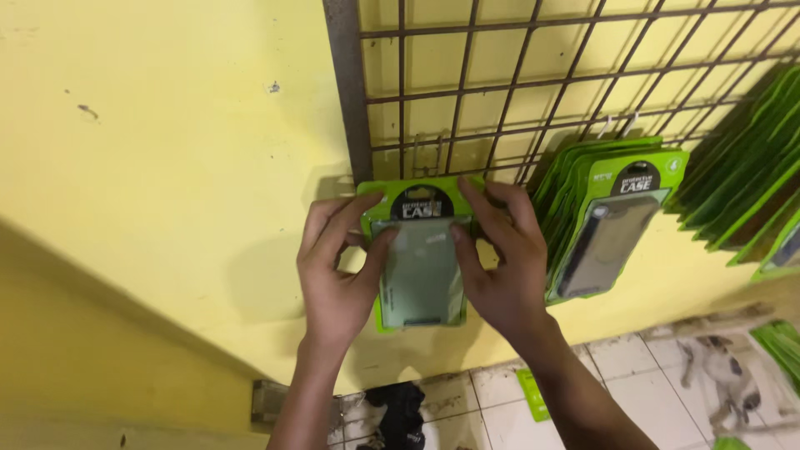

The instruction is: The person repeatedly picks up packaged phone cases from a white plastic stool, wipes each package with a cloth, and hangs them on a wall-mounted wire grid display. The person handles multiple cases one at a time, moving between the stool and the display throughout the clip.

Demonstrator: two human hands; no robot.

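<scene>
Left hand (333,279) and right hand (500,267) each with grip clamped on one green phone-case pack (421,258), held flat against yellow wall (167,167) just below wire grid rack (533,83). More green packs (612,221) hanging right; cat (721,371) on tiled floor (633,358).

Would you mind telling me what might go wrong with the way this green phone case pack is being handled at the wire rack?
1. Both the left hand and right hand pinch the green pack by its edges only; it might slip to the tiled floor.
2. The hooks above are thin and could snag fingers.
</scene>
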